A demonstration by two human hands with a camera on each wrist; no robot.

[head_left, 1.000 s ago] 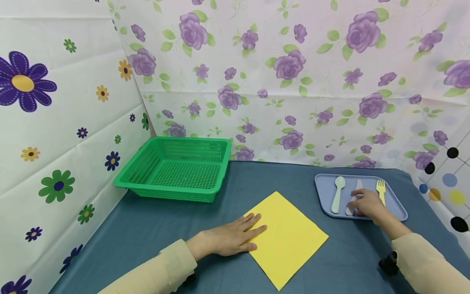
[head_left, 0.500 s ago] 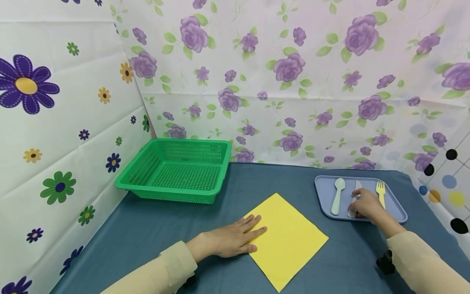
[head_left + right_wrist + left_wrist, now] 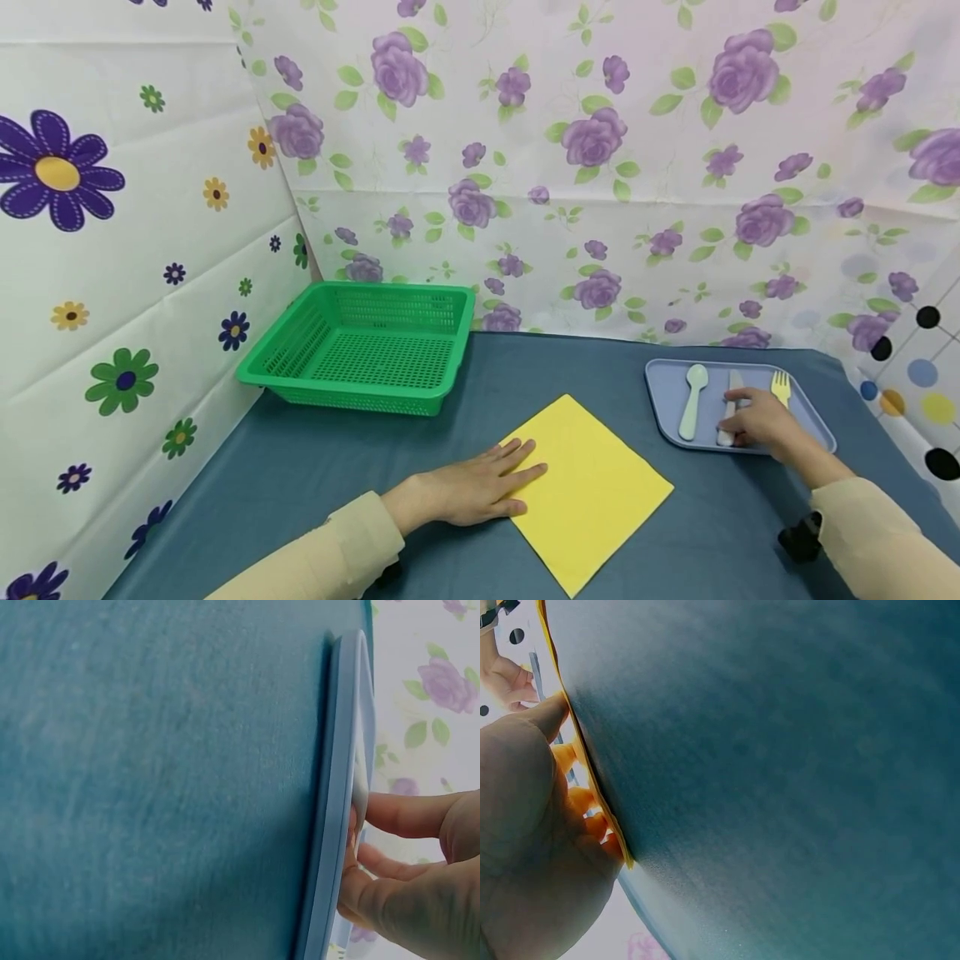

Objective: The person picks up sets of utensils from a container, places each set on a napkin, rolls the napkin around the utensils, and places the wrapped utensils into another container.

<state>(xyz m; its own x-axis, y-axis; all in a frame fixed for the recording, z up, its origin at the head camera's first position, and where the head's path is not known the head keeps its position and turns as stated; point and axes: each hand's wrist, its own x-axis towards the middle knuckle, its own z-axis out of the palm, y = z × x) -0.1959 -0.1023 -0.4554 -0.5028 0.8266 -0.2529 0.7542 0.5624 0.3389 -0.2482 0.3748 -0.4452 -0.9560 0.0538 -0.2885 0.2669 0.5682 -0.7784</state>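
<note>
A square yellow napkin (image 3: pixel 592 492) lies on the dark blue tablecloth with one corner toward me. My left hand (image 3: pixel 472 487) rests on its left edge, fingers spread and straight. On a light blue tray (image 3: pixel 666 387) at the right lie a pale green spoon (image 3: pixel 691 407), a white knife (image 3: pixel 730 410) and a yellow fork (image 3: pixel 781 384). My right hand (image 3: pixel 765 421) pinches the knife between thumb and fingers, low over the tray; the hand covers the fork's handle. In the right wrist view the tray rim hides part of the knife (image 3: pixel 361 776).
An open green plastic basket (image 3: pixel 352 396) with perforated sides stands at the back left of the table. Flower-printed cloths (image 3: pixel 525 125) rise behind and at the left.
The knife's handle end has shifted slightly right on the tray with my right hand, so the knife lies straighter. My left hand and the napkin have stayed put.
</note>
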